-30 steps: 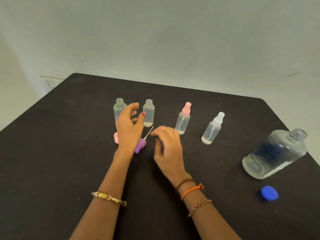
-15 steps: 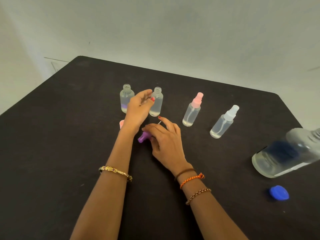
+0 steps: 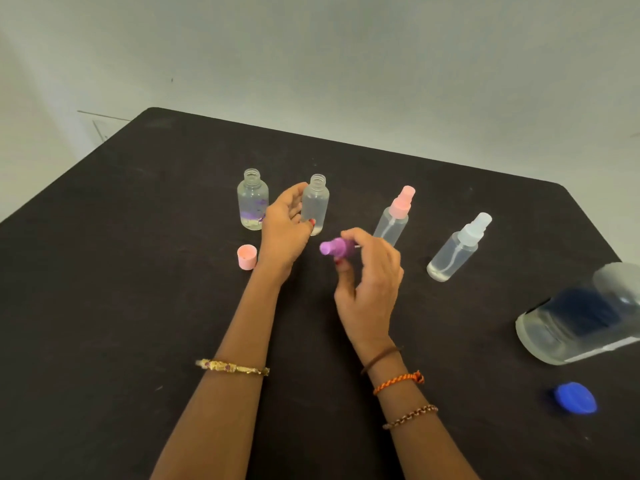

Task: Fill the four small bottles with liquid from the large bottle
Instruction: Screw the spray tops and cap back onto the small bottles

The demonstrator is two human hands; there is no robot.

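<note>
your right hand (image 3: 369, 271) has its fingertips pinched on the purple spray cap (image 3: 335, 247), held just above the table (image 3: 104, 306) and just in front of the open uncapped bottle (image 3: 315, 204). that cap is light and stiff, but its thin dip tube, pointing back under your fingers, looks bendy, so keep hold of the collar and not the tube. your left hand (image 3: 285, 230) curls loosely at the left side of that same bottle, fingers apart; i cannot tell whether they touch it. the bottle is light clear plastic with some liquid in it, likely easy to tip and a little slick, so grip it round the body below the shoulder.

left of that bottle stands a second open bottle (image 3: 252, 200) with purple marks on it, and in front of that one lies a pink cap (image 3: 247, 257). to the right stand the pink-topped spray bottle (image 3: 393, 218) and the white-topped spray bottle (image 3: 457, 247). far right sits the large bottle (image 3: 581, 320), open and heavier, its blue cap (image 3: 575, 398) lying nearer you.

compared with half a second ago, the purple cap is off the table and up in your right fingers, and your left hand sits lower beside the bottle.
</note>
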